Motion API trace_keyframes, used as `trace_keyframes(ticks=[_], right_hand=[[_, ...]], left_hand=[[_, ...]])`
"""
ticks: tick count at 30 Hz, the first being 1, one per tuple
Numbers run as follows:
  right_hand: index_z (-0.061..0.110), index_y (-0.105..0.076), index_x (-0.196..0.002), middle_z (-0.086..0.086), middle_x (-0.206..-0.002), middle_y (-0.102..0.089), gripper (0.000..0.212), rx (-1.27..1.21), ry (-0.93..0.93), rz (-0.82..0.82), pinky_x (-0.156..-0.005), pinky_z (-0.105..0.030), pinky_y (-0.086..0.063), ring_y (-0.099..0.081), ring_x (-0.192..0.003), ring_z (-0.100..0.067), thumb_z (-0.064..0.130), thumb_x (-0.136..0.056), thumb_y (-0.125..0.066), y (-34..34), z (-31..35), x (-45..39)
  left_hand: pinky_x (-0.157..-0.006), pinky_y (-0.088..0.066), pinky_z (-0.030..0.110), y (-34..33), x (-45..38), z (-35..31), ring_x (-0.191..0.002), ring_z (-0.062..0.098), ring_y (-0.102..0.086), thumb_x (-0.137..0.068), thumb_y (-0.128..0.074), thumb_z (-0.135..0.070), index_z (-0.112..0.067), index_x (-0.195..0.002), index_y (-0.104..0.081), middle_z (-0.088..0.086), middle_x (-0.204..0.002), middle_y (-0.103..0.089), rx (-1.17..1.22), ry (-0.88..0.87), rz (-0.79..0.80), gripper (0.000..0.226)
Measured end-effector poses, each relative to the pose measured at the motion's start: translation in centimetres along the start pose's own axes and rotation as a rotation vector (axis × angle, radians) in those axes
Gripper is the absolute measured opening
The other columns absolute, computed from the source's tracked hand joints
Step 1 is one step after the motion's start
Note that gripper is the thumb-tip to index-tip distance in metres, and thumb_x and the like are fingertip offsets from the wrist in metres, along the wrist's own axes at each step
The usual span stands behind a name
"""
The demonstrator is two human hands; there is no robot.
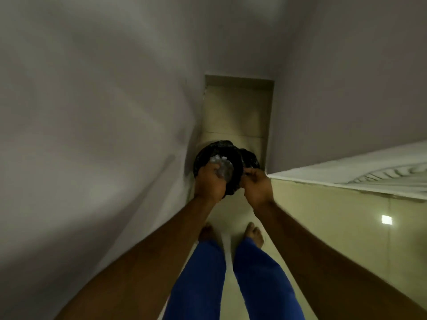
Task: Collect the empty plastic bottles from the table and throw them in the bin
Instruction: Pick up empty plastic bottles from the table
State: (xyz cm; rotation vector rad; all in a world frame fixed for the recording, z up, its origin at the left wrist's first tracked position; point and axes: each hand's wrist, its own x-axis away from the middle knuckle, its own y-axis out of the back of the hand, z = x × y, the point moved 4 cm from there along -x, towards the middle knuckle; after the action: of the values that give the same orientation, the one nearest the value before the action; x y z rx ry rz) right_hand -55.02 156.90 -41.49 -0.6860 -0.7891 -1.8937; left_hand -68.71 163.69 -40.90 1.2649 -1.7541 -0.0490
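Note:
A round bin (231, 155) lined with a black plastic bag stands on the floor in a narrow gap between two walls. My left hand (211, 182) holds crumpled clear plastic bottles (223, 168) right over the bin's mouth. My right hand (256, 184) pinches the black bin liner (250, 159) at the bin's right rim. Blur hides how many bottles are in my left hand.
A grey wall (92, 135) rises close on the left. On the right a tiled ledge (335, 215) with a white patterned top juts out. My bare feet and blue trousers (203, 273) stand on the pale tiled floor (235, 112) just before the bin.

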Motion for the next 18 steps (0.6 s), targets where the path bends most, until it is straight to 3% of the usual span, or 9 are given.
trace_keyframes(ticks=[1, 3, 6, 9, 13, 15, 18], right_hand=[[0.018, -0.066, -0.111, -0.010, -0.109, -0.073, 0.022, -0.049, -0.005, -0.029, -0.084, -0.043, -0.057, -0.069, -0.100, -0.031, 0.017, -0.090, -0.062, 1.9, 1.7, 3.2], [0.017, -0.064, -0.111, -0.014, -0.109, -0.072, 0.021, -0.159, 0.002, -0.056, -0.074, -0.038, -0.058, -0.069, -0.091, -0.028, 0.011, -0.091, -0.062, 4.5, 4.4, 8.3], [0.010, -0.062, -0.115, -0.010, -0.095, -0.070, 0.024, -0.284, 0.052, -0.110, -0.060, -0.026, -0.052, -0.066, -0.078, -0.020, 0.001, -0.094, -0.056, 9.7, 8.7, 17.2], [0.014, -0.062, -0.119, -0.004, -0.095, -0.071, 0.025, -0.385, 0.128, -0.236, -0.065, -0.027, -0.054, -0.068, -0.080, -0.016, 0.006, -0.096, -0.055, 15.0, 10.4, 25.5], [0.019, -0.065, -0.114, -0.005, -0.100, -0.074, 0.020, -0.562, 0.180, -0.430, -0.075, -0.035, -0.058, -0.070, -0.085, -0.018, 0.013, -0.096, -0.060, 22.3, 8.8, 37.3], [0.019, -0.067, -0.109, -0.006, -0.100, -0.074, 0.013, -0.644, 0.195, -0.549, -0.074, -0.035, -0.058, -0.071, -0.084, -0.018, 0.022, -0.097, -0.061, 25.5, 6.6, 43.1], [0.013, -0.067, -0.113, -0.006, -0.101, -0.072, 0.023, -0.769, 0.186, -0.755, -0.069, -0.033, -0.056, -0.069, -0.083, -0.018, 0.030, -0.100, -0.057, 29.9, 1.4, 50.7]], left_hand=[[-0.106, -0.045, 0.036, 1.4, 3.1, -2.3, -0.116, 0.032, -0.060, -0.095, -0.048, -0.011, 0.002, -0.125, -0.060, 0.016, -0.124, -0.064, 0.012, -0.022, 0.022, 0.035], [-0.107, -0.046, 0.041, 3.0, 8.0, -6.1, -0.119, 0.033, -0.060, -0.097, -0.049, -0.013, 0.001, -0.125, -0.062, 0.018, -0.126, -0.065, 0.011, -0.091, 0.036, 0.034], [-0.089, -0.054, 0.033, 5.2, 16.5, -12.7, -0.098, 0.023, -0.066, -0.095, -0.054, -0.015, -0.011, -0.117, -0.068, 0.004, -0.110, -0.070, -0.013, -0.225, 0.071, 0.026], [-0.080, -0.060, 0.044, 5.6, 24.3, -16.8, -0.089, 0.024, -0.071, -0.096, -0.056, -0.022, -0.019, -0.110, -0.070, 0.004, -0.101, -0.073, 0.051, -0.325, 0.233, 0.020], [-0.069, -0.057, 0.035, 4.2, 34.7, -21.1, -0.088, 0.021, -0.069, -0.094, -0.061, -0.025, -0.022, -0.109, -0.066, 0.001, -0.099, -0.070, 0.059, -0.458, 0.413, 0.017], [-0.076, -0.057, 0.036, 3.0, 39.9, -22.9, -0.087, 0.018, -0.066, -0.090, -0.065, -0.024, -0.021, -0.107, -0.067, -0.001, -0.095, -0.069, 0.068, -0.567, 0.471, 0.017], [-0.085, -0.054, 0.032, -0.6, 47.6, -23.8, -0.089, 0.019, -0.067, -0.088, -0.067, -0.021, -0.025, -0.097, -0.068, -0.002, -0.091, -0.070, 0.032, -0.672, 0.634, 0.010]])
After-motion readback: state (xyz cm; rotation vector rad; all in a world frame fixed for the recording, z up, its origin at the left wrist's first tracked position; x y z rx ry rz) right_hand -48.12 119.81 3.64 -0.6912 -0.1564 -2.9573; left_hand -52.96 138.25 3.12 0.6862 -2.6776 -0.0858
